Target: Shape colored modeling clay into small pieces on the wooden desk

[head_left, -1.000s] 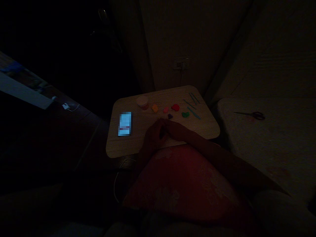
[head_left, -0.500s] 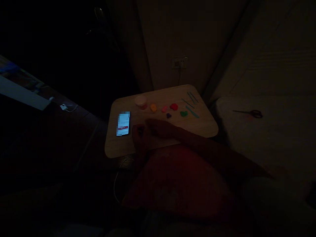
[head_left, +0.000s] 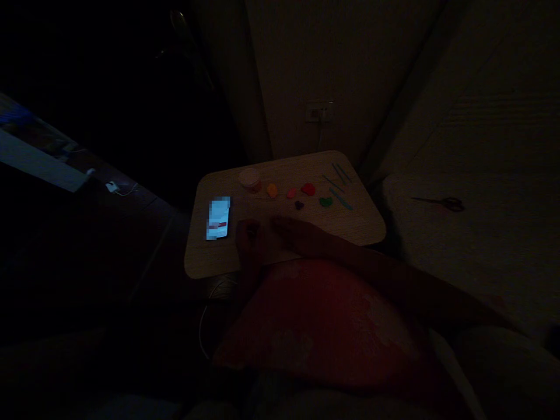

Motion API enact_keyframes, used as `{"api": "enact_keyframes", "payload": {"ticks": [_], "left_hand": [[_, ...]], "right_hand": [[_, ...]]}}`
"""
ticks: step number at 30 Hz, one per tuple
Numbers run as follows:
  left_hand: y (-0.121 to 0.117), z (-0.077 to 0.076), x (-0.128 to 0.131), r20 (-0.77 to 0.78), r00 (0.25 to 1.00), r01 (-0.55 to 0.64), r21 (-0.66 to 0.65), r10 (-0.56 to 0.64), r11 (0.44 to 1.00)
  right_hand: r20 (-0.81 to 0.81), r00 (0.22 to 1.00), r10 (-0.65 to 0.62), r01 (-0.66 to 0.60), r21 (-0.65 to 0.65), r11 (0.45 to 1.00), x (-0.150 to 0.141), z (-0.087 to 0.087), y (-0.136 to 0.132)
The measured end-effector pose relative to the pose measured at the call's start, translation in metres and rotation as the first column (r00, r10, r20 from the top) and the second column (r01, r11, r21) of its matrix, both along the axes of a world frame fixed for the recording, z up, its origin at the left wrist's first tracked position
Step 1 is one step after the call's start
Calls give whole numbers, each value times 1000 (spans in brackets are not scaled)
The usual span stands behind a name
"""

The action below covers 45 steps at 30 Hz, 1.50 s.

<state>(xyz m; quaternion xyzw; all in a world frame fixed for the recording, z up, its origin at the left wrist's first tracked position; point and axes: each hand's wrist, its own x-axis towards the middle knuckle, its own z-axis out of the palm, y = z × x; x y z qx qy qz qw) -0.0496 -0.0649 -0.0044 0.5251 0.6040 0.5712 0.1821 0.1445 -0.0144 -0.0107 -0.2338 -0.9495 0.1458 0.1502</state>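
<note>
In dim light, my left hand [head_left: 249, 242] is curled closed over the near part of a small wooden table [head_left: 201, 256]. Whatever its fingers may hold is too dark to make out. Just right of it my right hand [head_left: 300, 236] lies stretched out, fingers extended towards the left hand, with nothing visible in it. Beyond the hands sit lumps that look like modelling clay: orange [head_left: 272, 190], pink [head_left: 291, 193], red [head_left: 308, 189], dark purple [head_left: 299, 205] and green [head_left: 326, 202]. A lit phone [head_left: 219, 219] lies left of my left hand.
A lidded tub [head_left: 250, 181] stands at the table's back left. Several thin sticks lie at the right, with a teal modelling tool [head_left: 341, 199]. Scissors [head_left: 446, 203] rest on a pale surface to the right. A wall socket [head_left: 319, 111] holds a plug, its cable hanging behind the table.
My right hand has drawn back to the right, away from my left hand, and its fingers look straighter. My left hand stays curled in nearly the same place. The picture is darker.
</note>
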Motion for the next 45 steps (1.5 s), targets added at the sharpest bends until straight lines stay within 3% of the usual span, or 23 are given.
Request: {"api": "enact_keyframes", "payload": {"ticks": [3,7,13,19,25,31,37,41,45], "left_hand": [[0,0,-3,-14,1000,21,22,-21,1000],[0,0,-4,-53,997,54,-8,-54,999],[5,-7,-1,-281,960,-4,-26,-4,1000],[6,-11,3,-407,913,-51,-104,5,993],[7,-12,-1,-377,926,-25,-129,-26,991],[10,-10,-5,-418,907,-3,-146,-59,989],[10,-10,-2,-447,893,-14,-136,-49,991],[9,-11,1,-443,895,-9,-132,-51,991],[8,-10,2,-452,889,7,-141,-70,990]], "right_hand": [[15,1000,8,-8,24,1000,-26,-2,21],[-25,997,-78,79,53,995,-45,-7,42],[-57,990,-129,132,38,991,-16,-11,29],[-71,996,-55,55,7,998,8,-7,2],[-62,998,-26,27,15,1000,-28,-3,16],[-64,987,-145,147,28,989,-47,-3,41],[-57,971,-230,231,3,973,-15,-3,15],[-78,980,-182,181,-13,983,2,-4,-8],[-63,988,-143,142,-11,990,-2,0,-10]]}}
